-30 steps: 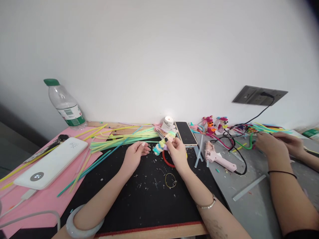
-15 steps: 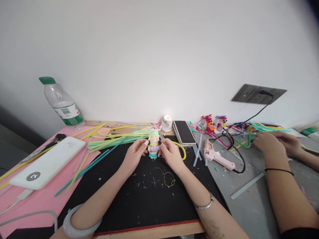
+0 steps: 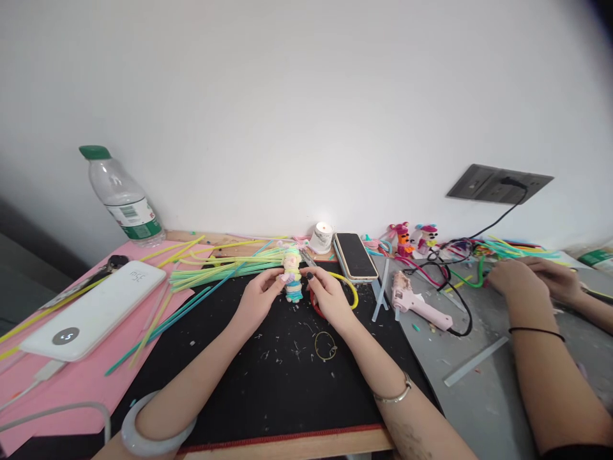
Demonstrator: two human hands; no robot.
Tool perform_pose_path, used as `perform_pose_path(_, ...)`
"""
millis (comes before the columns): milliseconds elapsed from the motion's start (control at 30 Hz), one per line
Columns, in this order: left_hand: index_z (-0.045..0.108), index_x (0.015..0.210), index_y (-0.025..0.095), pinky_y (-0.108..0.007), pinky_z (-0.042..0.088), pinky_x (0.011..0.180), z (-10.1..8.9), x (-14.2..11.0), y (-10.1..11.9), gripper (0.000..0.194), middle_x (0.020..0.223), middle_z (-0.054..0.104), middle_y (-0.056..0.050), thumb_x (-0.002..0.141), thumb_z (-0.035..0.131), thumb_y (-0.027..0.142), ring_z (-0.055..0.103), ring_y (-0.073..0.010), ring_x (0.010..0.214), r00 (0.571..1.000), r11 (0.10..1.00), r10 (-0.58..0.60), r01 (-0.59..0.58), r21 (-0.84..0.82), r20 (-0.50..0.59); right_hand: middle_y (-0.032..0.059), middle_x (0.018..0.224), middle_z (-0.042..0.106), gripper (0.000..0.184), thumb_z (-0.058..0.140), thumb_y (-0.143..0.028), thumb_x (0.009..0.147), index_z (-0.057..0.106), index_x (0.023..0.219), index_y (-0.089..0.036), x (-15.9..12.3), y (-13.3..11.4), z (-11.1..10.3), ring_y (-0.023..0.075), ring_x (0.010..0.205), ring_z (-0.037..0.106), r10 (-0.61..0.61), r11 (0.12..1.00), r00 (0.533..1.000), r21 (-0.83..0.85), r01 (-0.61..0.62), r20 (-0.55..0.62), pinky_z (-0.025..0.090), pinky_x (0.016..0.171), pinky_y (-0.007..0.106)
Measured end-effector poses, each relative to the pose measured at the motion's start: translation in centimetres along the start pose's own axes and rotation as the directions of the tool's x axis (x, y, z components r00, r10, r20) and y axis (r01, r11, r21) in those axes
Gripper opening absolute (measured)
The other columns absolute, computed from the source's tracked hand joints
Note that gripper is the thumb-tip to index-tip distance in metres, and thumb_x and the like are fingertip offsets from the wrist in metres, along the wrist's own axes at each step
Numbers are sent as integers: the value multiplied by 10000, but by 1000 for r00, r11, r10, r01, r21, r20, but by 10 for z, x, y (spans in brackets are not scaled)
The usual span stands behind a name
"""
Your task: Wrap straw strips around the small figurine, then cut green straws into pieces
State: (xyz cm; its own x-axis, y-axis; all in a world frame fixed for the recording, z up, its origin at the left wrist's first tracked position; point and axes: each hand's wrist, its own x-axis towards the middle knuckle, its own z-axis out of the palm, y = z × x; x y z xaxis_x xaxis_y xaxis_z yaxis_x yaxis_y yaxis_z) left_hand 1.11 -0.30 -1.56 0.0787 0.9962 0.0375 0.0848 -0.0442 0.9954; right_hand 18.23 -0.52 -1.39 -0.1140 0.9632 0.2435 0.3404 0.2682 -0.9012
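Observation:
A small pastel doll of twisted pipe cleaners [image 3: 292,276] stands upright on the black mat [image 3: 268,377], held between both hands. My left hand [image 3: 261,298] pinches its left side with the fingertips. My right hand [image 3: 328,297] presses its fingertips against the doll's right side. A red ring and a yellow pipe cleaner [image 3: 352,289] lie just behind my right hand. A small wire loop [image 3: 326,345] lies on the mat below the hands.
A bundle of green and yellow pipe cleaners [image 3: 220,266] lies behind the hands, with a phone [image 3: 355,256], a small candle [image 3: 322,237] and a pink glue gun [image 3: 417,305] to the right. A power bank [image 3: 89,310] and bottle [image 3: 122,199] sit left. Another person's hands [image 3: 524,278] work at right.
The doll went from lying tilted in my right hand to standing upright between both hands. My left hand closed in on it.

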Motion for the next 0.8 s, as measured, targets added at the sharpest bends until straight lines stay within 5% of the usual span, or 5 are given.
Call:
perform_pose_path(267,638,1051,136,-350,502,802,0,-4,4,464,1136,637,-116,799,516,506,594,-262,1015,999,998,29,-31,-60,-18,52,887,643,227,610,-306,761,564,935,-168,1,1,4,153,776,591,48,975,999,216,-47,2,455,697,274)
perform_pose_path(467,647,1047,145,-345,498,809,0,-4,4,434,1103,652,-104,807,513,482,604,-249,988,999,998,52,-53,-43,-4,27,860,647,450,691,-252,669,477,1058,-180,3,-2,4,121,656,551,91,972,996,220,-85,-21,428,610,249)
perform_pose_path(667,641,1051,168,-337,476,831,0,-6,2,375,1076,660,-91,833,493,435,606,-237,977,994,994,102,-103,32,45,36,830,648,311,661,-309,698,596,969,-172,4,-3,7,153,687,570,71,987,997,145,-75,34,451,615,268)
perform_pose_path(800,598,1010,180,-324,465,827,-4,-3,-2,314,991,660,-70,817,528,418,614,-209,926,988,994,108,-108,12,-111,46,803,654,289,639,-304,707,611,950,-151,20,-14,-3,165,693,582,82,984,996,165,-75,-33,457,615,273)
